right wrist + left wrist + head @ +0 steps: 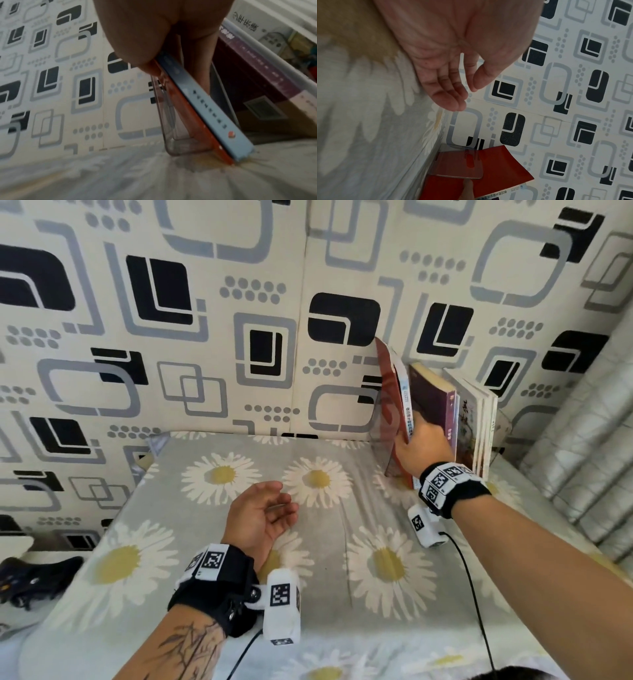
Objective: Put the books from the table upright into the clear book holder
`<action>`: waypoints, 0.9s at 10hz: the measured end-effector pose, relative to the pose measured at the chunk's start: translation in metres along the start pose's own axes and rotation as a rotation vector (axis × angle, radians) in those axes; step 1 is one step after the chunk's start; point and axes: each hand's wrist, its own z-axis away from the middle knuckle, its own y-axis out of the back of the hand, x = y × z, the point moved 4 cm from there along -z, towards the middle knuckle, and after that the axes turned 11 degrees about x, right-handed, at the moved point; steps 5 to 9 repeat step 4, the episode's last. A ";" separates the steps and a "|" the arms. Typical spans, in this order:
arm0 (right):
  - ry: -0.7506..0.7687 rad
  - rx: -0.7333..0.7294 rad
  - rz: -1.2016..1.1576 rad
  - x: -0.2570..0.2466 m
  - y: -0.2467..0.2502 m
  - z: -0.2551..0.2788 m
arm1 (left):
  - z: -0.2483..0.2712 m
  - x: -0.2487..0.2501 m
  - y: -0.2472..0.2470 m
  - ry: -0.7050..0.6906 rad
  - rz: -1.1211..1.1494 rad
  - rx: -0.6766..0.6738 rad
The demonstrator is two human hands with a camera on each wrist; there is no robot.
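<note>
Left hand: left hand [262, 517] lies nearest the head camera, palm up on the bench cloth [342, 604], fingers [453, 94] relaxed and loosely extended, holding nothing (the left wrist view confirms a bare palm).
Right hand: right hand [423, 445] reaches forward to the books and grips the red book [388, 392], thumb on the red cover side, fingers behind it on the other side.
Red book: pale blue spine [205, 108] carries printed characters; the volume stands on its lower edge and leans, top tilted toward the left. Its lower corner rests on the cloth at the front of the holder (whether it is fully seated inside cannot be told).
Clear book holder: clear book holder [180, 143] stands at the rear right of the bench, against the patterned wall [171, 320]; its transparent left end plate [462, 165] lies just beside the red cover.
Other books: purple book [435, 402] stands just right of the hand; thin illustrated volumes [479, 426] stand beside it, further right.
Wrist gear: black bands with printed markers [212, 561] on both wrists; a black cable [469, 577] trails from the right unit across the daisy-print cloth.
Left margin: a dark shoe [30, 580] lies beyond the bench edge.
</note>
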 end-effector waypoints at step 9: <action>0.014 -0.053 -0.088 0.002 0.034 -0.005 | 0.008 -0.002 0.001 0.036 0.030 0.018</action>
